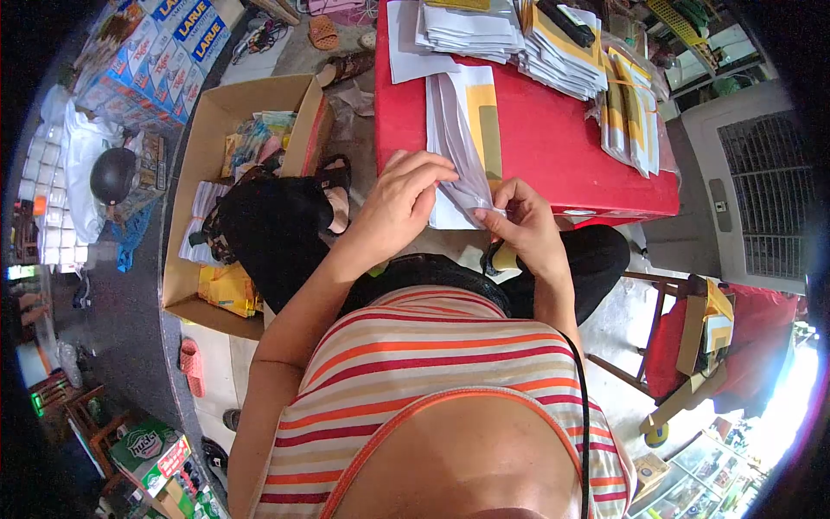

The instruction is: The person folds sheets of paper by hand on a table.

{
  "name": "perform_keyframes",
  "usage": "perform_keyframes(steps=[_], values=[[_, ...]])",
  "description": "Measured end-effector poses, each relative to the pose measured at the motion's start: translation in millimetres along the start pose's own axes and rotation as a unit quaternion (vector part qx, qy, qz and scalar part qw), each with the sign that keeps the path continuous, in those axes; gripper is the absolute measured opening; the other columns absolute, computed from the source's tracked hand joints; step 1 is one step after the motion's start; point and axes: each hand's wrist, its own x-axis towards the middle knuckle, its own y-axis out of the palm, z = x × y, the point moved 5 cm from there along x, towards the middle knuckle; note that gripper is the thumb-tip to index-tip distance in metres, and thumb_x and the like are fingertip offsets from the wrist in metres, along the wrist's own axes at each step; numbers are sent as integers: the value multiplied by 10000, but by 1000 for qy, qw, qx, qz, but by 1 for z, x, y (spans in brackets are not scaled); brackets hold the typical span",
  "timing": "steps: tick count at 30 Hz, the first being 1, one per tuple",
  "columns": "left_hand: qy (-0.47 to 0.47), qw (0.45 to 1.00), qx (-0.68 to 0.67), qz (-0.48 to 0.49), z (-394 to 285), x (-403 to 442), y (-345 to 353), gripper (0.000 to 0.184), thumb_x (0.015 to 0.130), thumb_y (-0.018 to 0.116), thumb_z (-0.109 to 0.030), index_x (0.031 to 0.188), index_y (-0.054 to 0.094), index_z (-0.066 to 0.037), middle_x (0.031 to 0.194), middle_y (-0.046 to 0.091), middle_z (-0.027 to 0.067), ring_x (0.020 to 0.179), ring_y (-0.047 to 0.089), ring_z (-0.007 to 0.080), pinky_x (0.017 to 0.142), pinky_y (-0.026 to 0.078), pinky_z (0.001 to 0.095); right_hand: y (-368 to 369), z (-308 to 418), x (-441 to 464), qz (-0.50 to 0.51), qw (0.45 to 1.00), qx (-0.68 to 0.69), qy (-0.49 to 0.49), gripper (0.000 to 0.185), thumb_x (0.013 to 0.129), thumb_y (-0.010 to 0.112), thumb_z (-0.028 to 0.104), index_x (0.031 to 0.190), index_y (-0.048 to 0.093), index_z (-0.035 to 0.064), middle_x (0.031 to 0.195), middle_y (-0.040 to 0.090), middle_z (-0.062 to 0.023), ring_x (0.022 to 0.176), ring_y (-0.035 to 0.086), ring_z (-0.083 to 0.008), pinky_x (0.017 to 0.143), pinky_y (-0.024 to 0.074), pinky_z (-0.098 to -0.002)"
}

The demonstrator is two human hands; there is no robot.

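The left hand (402, 203) is reaching in from the left and resting its fingertips on a pale folded sheet (454, 121); its fingers are bending loosely, with the hand partly open. The right hand (521, 221) is gripping the lower right end of the folded sheet between thumb and fingers.

The folded sheet is lying near the centre of the frame, toward the top, at the near left part of the red surface (562, 147). Its lower end is curling toward the right hand. Just beside it on the right, a yellow strip with a dull gold panel (489, 143) is showing, partly hidden by the sheet.

At the top of the frame, a white stack (471, 36) is lying on the surface, with a white sheet (413, 48) beside it on the left. To the right, a fanned pile of white and yellow envelopes (562, 65) is bearing a dark oblong object (566, 23). Farther right, near the surface's edge, bundled envelopes (629, 121) are lying side by side.

At the left of the frame, an open cardboard box (203, 298) is holding colourful packets (259, 134), white papers (201, 216) and yellow packets (229, 290).
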Motion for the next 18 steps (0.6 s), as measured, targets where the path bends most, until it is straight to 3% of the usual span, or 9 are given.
perform_keyframes(steps=[9, 12, 14, 18], values=[[15, 1000, 13, 15, -4, 0, 3, 295, 862, 501, 92, 1084, 658, -23, 1102, 662, 128, 1006, 602, 314, 886, 486, 389, 1, 0, 0, -10, 1000, 12, -10, 257, 890, 739, 53, 939, 486, 65, 812, 556, 24, 663, 531, -35, 559, 442, -199], [9, 1000, 1, 23, -5, -2, 5, 375, 861, 463, 109, 1172, 615, -34, 1118, 652, 126, 1021, 599, 293, 891, 488, 384, 4, 5, -2, -10, 999, -11, -44, 274, 894, 727, 38, 1058, 507, 46, 883, 559, 1, 720, 531, -45, 586, 453, -208], [-42, 996, -61, 43, -1, -6, 9, 454, 858, 422, 123, 1256, 560, -48, 1165, 630, 121, 1032, 597, 267, 914, 483, 374, 8, 14, -4, 0, 997, -20, -74, 343, 910, 704, 30, 1205, 528, 34, 938, 591, -17, 731, 554, -58, 607, 471, -200], [-55, 995, -69, 51, 0, -7, 11, 482, 858, 400, 127, 1287, 536, -44, 1216, 610, 122, 1058, 596, 251, 947, 470, 365, 11, 27, -4, 29, 993, -96, -61, 382, 910, 686, 48, 1274, 570, 66, 965, 609, -38, 778, 559, -90, 655, 481, -254]])
